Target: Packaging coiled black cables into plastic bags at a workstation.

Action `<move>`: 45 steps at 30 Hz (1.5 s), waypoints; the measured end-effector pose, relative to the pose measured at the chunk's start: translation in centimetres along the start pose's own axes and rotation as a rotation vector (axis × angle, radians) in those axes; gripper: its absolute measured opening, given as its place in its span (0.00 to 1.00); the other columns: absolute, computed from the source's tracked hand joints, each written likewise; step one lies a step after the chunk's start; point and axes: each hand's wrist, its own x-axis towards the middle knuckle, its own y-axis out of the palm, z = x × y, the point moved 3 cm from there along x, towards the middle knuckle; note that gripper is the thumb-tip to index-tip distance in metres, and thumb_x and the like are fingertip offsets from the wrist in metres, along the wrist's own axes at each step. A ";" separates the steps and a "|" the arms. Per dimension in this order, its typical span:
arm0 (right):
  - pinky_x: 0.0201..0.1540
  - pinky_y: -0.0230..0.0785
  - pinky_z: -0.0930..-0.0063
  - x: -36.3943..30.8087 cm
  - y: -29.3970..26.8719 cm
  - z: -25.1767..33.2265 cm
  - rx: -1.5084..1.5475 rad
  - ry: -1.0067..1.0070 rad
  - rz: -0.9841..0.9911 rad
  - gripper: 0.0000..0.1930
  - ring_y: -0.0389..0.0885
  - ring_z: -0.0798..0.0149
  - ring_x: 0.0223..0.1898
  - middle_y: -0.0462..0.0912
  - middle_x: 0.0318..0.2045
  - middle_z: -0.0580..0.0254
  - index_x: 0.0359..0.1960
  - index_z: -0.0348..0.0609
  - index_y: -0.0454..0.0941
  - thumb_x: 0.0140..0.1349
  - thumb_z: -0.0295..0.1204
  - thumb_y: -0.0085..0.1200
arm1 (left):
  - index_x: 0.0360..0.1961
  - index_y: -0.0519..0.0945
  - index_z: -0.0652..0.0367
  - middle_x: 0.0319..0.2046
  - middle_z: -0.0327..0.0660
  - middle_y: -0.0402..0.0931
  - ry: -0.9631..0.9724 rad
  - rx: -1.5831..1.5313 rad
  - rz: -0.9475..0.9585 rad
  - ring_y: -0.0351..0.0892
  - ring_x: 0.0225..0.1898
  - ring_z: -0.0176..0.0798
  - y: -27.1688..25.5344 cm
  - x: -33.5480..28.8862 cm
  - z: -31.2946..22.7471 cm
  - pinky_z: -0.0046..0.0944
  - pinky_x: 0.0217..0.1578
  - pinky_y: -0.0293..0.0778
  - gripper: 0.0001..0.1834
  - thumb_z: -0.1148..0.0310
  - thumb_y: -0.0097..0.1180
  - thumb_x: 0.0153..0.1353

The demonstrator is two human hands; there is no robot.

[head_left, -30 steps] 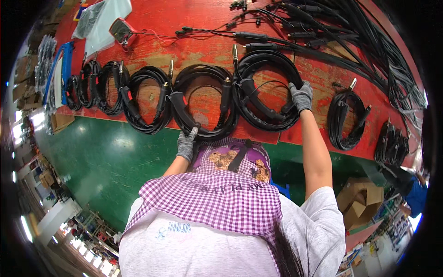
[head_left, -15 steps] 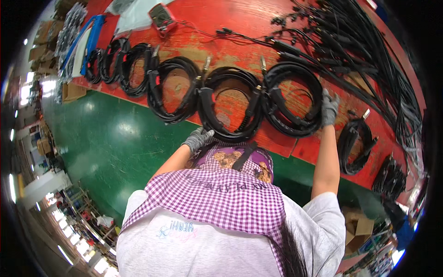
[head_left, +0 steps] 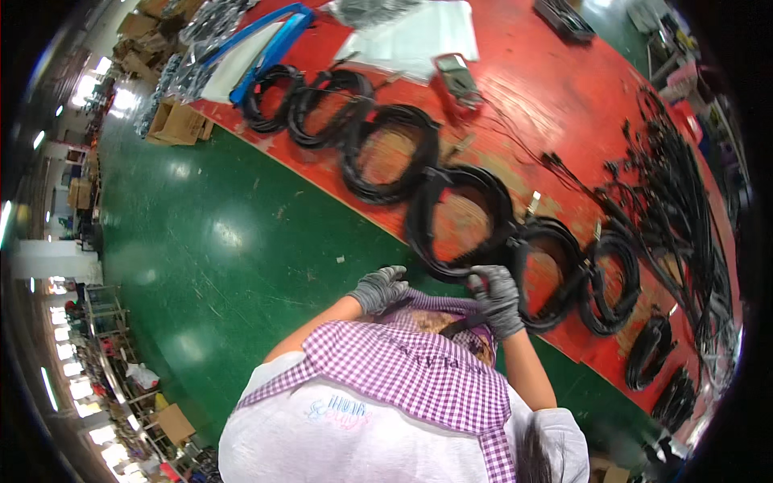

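My left hand [head_left: 378, 290], in a grey glove, is held just off the table's front edge above the green floor. Its fingers stretch toward the right and nothing shows in them. My right hand [head_left: 498, 302], gloved alike, is at the near end of a thick black cable coil [head_left: 416, 233] lying on the red table [head_left: 523, 121]. Its fingers are curled around something small and dark with a hint of red, too blurred to name. Right beside that hand lies another black cable coil [head_left: 525, 278] with a metal plug [head_left: 535, 203].
More coils, such as this cable coil [head_left: 348, 161], line the front edge. Loose black cables [head_left: 684, 217] are heaped at the right. A meter [head_left: 459, 82] with thin leads, a clear plastic sheet [head_left: 419, 40] and a blue-edged tray [head_left: 270, 52] lie farther back. A cardboard box [head_left: 177, 125] stands at left.
My view has turned leftward along the table. My right hand has left the right-hand coil and come in close to my left hand, which has moved off the coil it was touching.
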 end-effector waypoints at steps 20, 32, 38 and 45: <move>0.59 0.45 0.59 34.4 35.1 11.1 -0.522 -0.112 0.385 0.34 0.57 0.54 0.57 0.62 0.53 0.53 0.54 0.41 0.60 0.45 0.45 0.52 | 0.52 0.63 0.62 0.50 0.50 0.63 0.005 0.767 -0.762 0.60 0.53 0.49 -44.8 11.9 11.3 0.41 0.54 0.56 0.32 0.59 0.56 0.47; 0.55 0.51 0.61 40.0 41.3 11.3 -0.307 0.139 0.454 0.38 0.64 0.54 0.49 0.67 0.47 0.53 0.55 0.38 0.56 0.42 0.43 0.55 | 0.58 0.54 0.53 0.57 0.48 0.52 -0.437 0.745 -0.868 0.50 0.59 0.51 -66.6 24.6 18.2 0.49 0.57 0.48 0.39 0.54 0.54 0.46; 0.53 0.53 0.57 42.8 41.7 17.6 -0.332 0.076 0.121 0.31 0.63 0.50 0.50 0.65 0.48 0.50 0.52 0.41 0.61 0.46 0.41 0.53 | 0.61 0.43 0.42 0.63 0.46 0.34 -0.438 0.568 -0.744 0.33 0.62 0.57 -74.7 28.9 22.0 0.65 0.54 0.41 0.56 0.41 0.60 0.33; 0.56 0.52 0.60 50.5 51.6 22.9 -0.355 0.191 0.133 0.30 0.60 0.54 0.53 0.65 0.49 0.54 0.49 0.44 0.64 0.43 0.42 0.56 | 0.60 0.48 0.57 0.58 0.57 0.45 0.003 0.767 -0.446 0.40 0.62 0.52 -75.9 33.2 20.7 0.50 0.60 0.34 0.56 0.41 0.59 0.33</move>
